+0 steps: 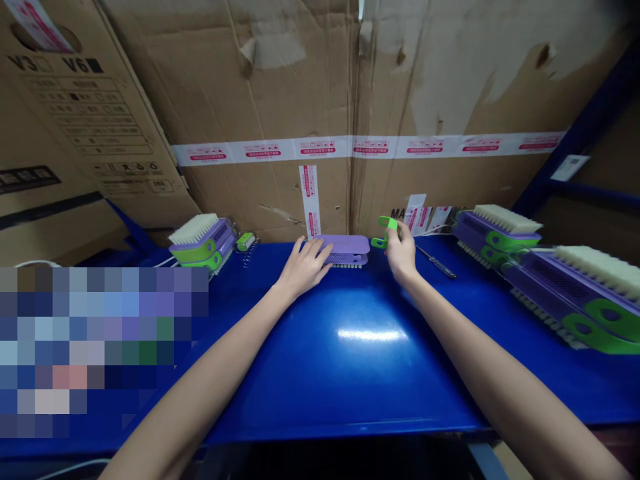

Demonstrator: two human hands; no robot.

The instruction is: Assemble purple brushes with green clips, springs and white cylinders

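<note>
A purple brush body (345,245) lies bristles down near the back of the blue table. My left hand (306,265) rests on its left end, fingers stretched over the top and front side. To the right of the body, my right hand (401,252) is closed on a bright green U-shaped clip (385,235), which is held apart from the brush. Just beyond that hand a screwdriver (437,262) lies on the table.
Purple and green brushes stand at the right (495,233) and at the left (203,243), bristles showing on top. A small green object (245,241) with a coil sits behind. Cardboard (260,193) backs the blue table (370,380). The lower left is pixelated.
</note>
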